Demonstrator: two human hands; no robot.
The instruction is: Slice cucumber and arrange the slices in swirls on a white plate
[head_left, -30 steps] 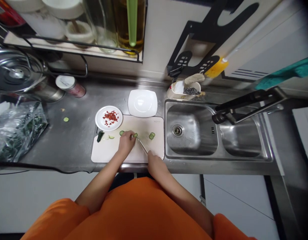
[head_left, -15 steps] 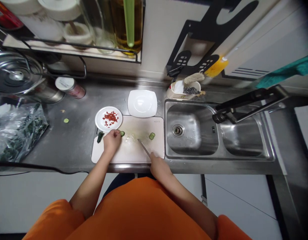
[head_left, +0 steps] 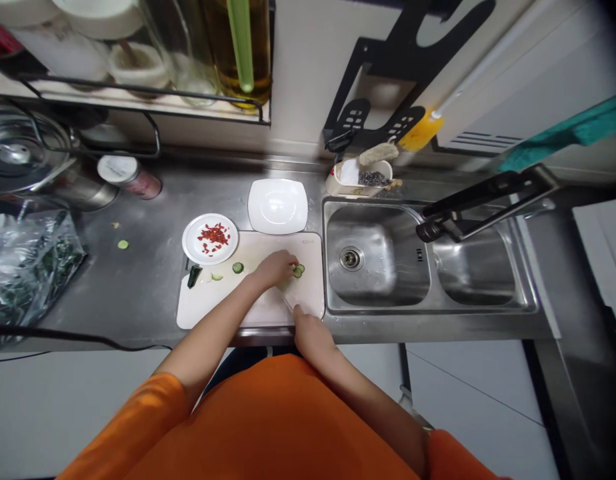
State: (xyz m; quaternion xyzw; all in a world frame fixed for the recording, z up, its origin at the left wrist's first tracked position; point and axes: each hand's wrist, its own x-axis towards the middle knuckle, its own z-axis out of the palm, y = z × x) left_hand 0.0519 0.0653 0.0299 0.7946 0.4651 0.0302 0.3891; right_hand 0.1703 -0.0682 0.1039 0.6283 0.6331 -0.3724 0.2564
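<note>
On the white cutting board (head_left: 208, 313), my left hand (head_left: 277, 268) reaches across to the right with its fingers closed at a few round cucumber slices (head_left: 299, 271). The fingertips partly cover these slices. My right hand (head_left: 314, 337) grips a knife (head_left: 287, 301) by its handle near the board's front edge, and the left hand hides part of its blade. A single cucumber slice (head_left: 238, 267) lies left of the left hand. Farther left are pale green trimmings (head_left: 216, 277) and a dark green cucumber piece (head_left: 194, 276).
A round white plate (head_left: 189, 250) of small red pieces overlaps the board's back left corner. Behind the board sits a white square plate (head_left: 278, 207). The double sink (head_left: 381, 257) borders it on the right. A plastic bag of greens (head_left: 35, 273) lies far left.
My left hand has moved right across the board, from the single cucumber slice to the slices at the right. My right hand keeps hold of the knife. The view has shifted slightly.
</note>
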